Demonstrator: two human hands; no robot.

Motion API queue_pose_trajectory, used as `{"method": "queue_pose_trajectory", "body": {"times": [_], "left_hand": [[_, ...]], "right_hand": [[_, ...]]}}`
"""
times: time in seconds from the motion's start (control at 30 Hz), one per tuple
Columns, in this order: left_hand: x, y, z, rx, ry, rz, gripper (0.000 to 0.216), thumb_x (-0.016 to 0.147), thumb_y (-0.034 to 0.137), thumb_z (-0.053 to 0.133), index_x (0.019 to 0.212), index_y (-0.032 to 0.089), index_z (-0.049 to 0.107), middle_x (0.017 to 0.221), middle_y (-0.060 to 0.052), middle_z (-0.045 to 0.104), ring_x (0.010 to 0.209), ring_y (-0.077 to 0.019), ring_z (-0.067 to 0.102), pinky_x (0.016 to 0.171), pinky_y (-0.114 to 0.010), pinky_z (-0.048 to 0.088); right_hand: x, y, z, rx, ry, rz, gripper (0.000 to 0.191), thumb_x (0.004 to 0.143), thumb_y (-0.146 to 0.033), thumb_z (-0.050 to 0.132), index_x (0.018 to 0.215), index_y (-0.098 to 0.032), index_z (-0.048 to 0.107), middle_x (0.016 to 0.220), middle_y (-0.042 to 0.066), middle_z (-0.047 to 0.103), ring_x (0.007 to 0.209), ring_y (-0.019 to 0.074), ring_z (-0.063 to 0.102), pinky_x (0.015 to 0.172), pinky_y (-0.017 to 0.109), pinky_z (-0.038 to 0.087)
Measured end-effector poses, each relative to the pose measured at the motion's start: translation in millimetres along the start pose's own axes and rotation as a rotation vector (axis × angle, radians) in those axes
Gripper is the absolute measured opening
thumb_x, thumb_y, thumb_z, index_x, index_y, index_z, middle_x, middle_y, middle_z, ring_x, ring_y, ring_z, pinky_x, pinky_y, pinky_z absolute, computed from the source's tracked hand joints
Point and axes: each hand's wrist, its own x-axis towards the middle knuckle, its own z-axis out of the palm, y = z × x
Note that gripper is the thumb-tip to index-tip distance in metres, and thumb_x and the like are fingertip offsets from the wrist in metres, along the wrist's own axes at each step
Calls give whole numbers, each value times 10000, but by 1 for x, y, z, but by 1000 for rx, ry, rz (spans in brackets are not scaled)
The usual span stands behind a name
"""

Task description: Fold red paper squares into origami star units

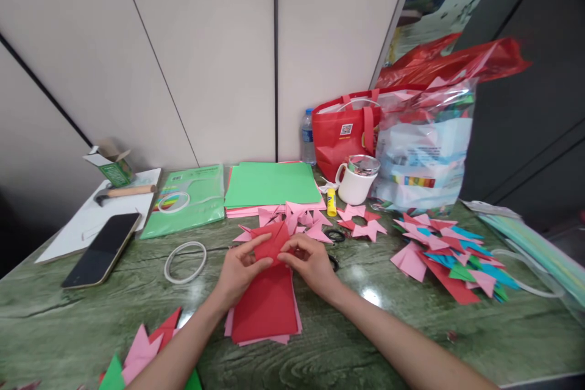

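Observation:
Between both hands is a small folded red paper piece (272,241), raised over a stack of red and pink paper (265,308). My left hand (242,268) grips its left side, thumb in front and fingers behind. On its right edge, my right hand (308,259) pinches with thumb and fingertips. Just beyond the hands lies a pile of folded pink pieces (304,219). More pink, red and green folded pieces (141,353) lie near my left forearm, which partly covers them.
Green sheets (274,186), a glue stick (331,202), a white mug (359,180), a bottle (308,137) and a red bag (342,134) stand behind. Rightward lie mixed folded papers (448,250). Leftward are a phone (103,250), a hammer (125,192) and a white ring (185,262).

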Motion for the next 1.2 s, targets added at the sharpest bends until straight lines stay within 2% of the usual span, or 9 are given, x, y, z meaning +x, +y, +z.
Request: {"method": "queue_pose_trajectory", "body": {"times": [0.23, 0.47, 0.63, 0.8, 1.0, 1.2], "left_hand": [[2, -3, -1, -33, 24, 15, 580, 632, 356, 716, 1146, 120, 592, 484, 91, 194, 474, -66, 154, 446, -222, 93], [1, 5, 2, -215, -32, -21, 640, 566, 300, 764, 1154, 125, 584, 503, 58, 429, 461, -64, 304, 439, -188, 245], [-1, 12, 4, -274, -27, -62, 646, 556, 264, 770, 1157, 126, 577, 489, 72, 421, 443, -46, 308, 432, -171, 275], [-1, 5, 4, -298, -34, -29, 660, 553, 251, 775, 1172, 149, 569, 664, 3, 558, 525, -74, 414, 465, -179, 331], [1, -5, 2, -252, -50, -27, 716, 597, 290, 754, 1249, 138, 501, 602, 5, 544, 513, -91, 438, 456, -191, 336], [-1, 0, 3, -327, -73, -54, 733, 567, 241, 779, 1242, 152, 509, 578, 38, 494, 515, -70, 407, 501, -187, 373]], "right_hand": [[2, 1, -2, 23, -52, -20, 205, 652, -337, 729, 718, -171, 630, 693, 12, 549, 622, 132, 468, 528, 232, 342], [4, 3, -2, 113, -53, 32, 218, 630, -332, 740, 725, -171, 628, 715, 16, 564, 675, 145, 495, 577, 242, 378], [5, 4, -1, 130, -43, 43, 239, 611, -357, 747, 709, -174, 629, 695, 10, 566, 655, 139, 494, 566, 240, 381], [6, 4, -1, 194, -31, 89, 242, 587, -361, 761, 688, -172, 648, 676, 9, 589, 620, 133, 494, 557, 242, 381], [6, 4, 0, 217, -27, 153, 267, 562, -366, 766, 699, -169, 649, 665, 7, 600, 584, 126, 509, 527, 234, 394], [7, 6, -1, 197, -10, 163, 270, 553, -355, 768, 700, -162, 649, 681, 15, 620, 590, 123, 518, 528, 229, 400]]}}
